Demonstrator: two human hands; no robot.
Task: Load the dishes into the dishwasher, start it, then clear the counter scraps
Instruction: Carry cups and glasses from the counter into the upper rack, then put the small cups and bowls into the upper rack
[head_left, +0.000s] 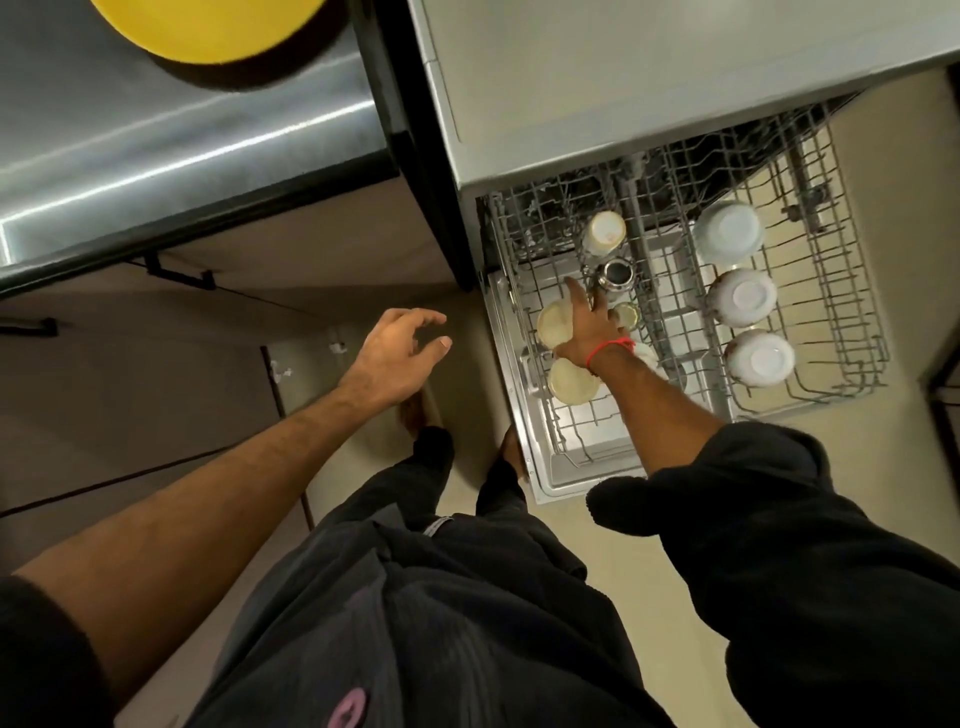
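Three white bowls (730, 234) sit upturned in the pulled-out rack (852, 332), loading underway.
Right hand (589, 332) reaches flat-fingered among the cups (553, 322), gripping nothing visible; left hand (397, 358) hangs loosely curled, empty. Best seat each cup mouth-down between tines, clear of the steel pot (615, 274).

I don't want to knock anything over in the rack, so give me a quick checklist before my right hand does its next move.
1. Rack pulled out: ok.
2. Three white bowls upside down at right: ok.
3. Right hand among the glasses, fingers straight, no grip: ok.
4. Steel pot just past the fingertips, touching or not: cannot tell.
5. Left hand free, off the rack: ok.
6. Yellow plate on the counter, unloaded: not ok.
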